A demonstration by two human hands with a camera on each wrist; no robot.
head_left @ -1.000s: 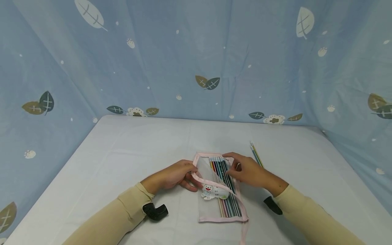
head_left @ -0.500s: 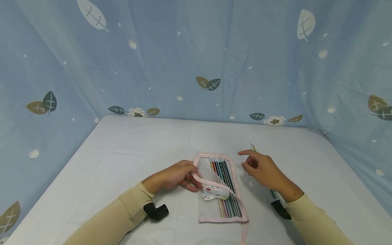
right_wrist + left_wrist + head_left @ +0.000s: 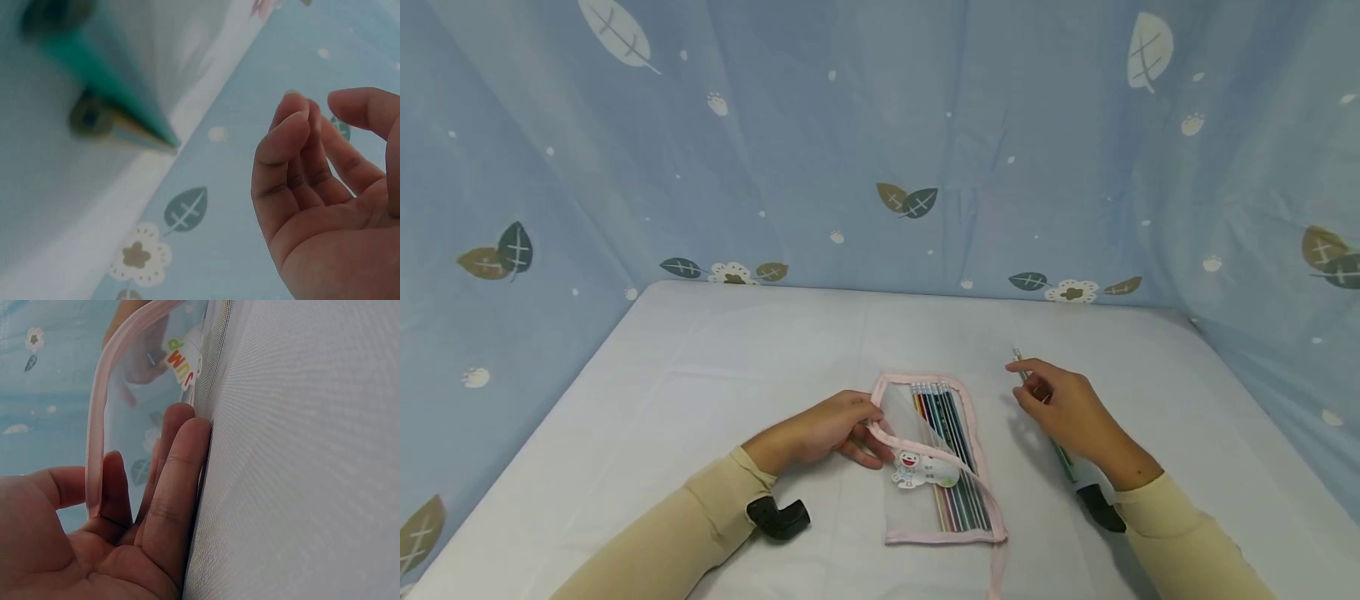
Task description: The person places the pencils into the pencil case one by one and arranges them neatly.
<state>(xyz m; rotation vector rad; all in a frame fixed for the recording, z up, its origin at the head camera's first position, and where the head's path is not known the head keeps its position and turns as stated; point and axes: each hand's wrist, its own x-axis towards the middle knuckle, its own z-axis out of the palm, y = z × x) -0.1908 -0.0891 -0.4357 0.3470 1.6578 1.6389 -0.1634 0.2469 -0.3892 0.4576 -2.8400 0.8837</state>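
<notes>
A clear mesh pencil pouch with pink trim (image 3: 973, 417) lies flat on the table, its front edge folded back. Several pencils (image 3: 958, 433) stand side by side inside it, seen through the clear front. My left hand (image 3: 831, 429) pinches the pink edge between thumb and index finger; in the left wrist view its other fingers (image 3: 178, 481) reach behind the clear sheet. My right hand (image 3: 1071, 412), loosely curled and holding nothing, hovers over loose pencils (image 3: 1063, 461) to the right of the pouch. The right wrist view shows a green pencil (image 3: 94, 62) and a second pencil (image 3: 131, 130) below that hand.
A cartoon name tag (image 3: 925, 471) lies on the pouch, and a pink strap (image 3: 997, 571) trails off its lower right corner. The white table (image 3: 760, 350) extends to a blue leaf-patterned curtain (image 3: 820, 150) behind and at both sides.
My right hand has moved from the pouch's upper right edge rightward to above the loose pencils. My left hand keeps its grip on the pink edge, and the pouch has stayed in place.
</notes>
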